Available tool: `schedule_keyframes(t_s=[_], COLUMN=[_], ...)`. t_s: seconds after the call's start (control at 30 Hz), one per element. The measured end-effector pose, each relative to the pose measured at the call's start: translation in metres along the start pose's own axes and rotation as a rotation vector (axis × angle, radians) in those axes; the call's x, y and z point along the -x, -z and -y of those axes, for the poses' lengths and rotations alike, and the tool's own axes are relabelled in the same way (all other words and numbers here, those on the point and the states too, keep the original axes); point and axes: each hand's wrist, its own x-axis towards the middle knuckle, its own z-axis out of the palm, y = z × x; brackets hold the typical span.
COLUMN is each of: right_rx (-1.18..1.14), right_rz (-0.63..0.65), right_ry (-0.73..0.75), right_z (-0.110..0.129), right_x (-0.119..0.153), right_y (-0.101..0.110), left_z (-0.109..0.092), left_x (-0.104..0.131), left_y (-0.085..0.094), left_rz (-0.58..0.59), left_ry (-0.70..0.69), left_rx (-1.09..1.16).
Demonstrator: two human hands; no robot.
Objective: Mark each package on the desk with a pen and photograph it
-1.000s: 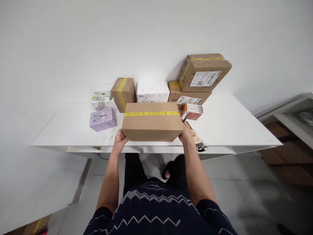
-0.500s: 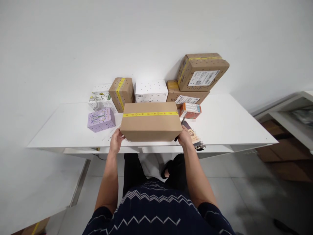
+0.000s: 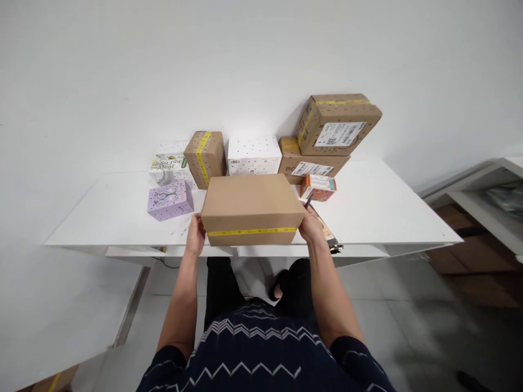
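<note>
One carton [image 3: 251, 198] crosswise, tape [image 3: 252, 231] nearside

Plain brown cardboard box [image 3: 252, 198] between two bare hands
Yellow tape [image 3: 252, 232] crosses its near side; white surface [image 3: 392, 212] beneath

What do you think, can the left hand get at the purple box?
Probably yes: nothing stands between the purple box and the left hand, though that hand must first let go of the big brown box.
</note>
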Motion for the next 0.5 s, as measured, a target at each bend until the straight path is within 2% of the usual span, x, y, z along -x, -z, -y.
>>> schedule_keyframes(t_s=[0.17, 0.23, 0.3, 0.37, 0.43, 0.47, 0.5], right_rx=[0.01, 0.006, 0.017, 0.033, 0.045, 0.049, 0.057], right_rz=[0.032, 0.027, -0.001, -0.055, -0.116, -0.142, -0.157], right_ry=[-0.02, -0.011, 0.008, 0.025, 0.035, 0.034, 0.029], right_z=[-0.01, -0.011, -0.011, -0.008, -0.003, 0.0, 0.004], right_x=[-0.001, -0.001, -0.001, 0.001, 0.005, 0.008, 0.011], right_y=[0.004, 0.005, 0.008, 0.012, 0.016, 0.018, 0.02], left_z=[0.023, 0.024, 0.018, 0.007, -0.009, -0.017, -0.024], left_x=[0.003, 0.002, 0.001, 0.004, 0.012, 0.017, 0.024], left_y=[0.008, 0.008, 0.006, 0.0, -0.01, -0.017, -0.025], left_rz=[-0.027, -0.018, -0.073, -0.229, -0.385, -0.412, -0.387], left_ry=[0.015, 0.029, -0.002, -0.124, -0.335, -0.454, -0.563], left_rx=[-0.157, -0.161, -0.152, -0.188, -0.28, -0.341, -0.402])
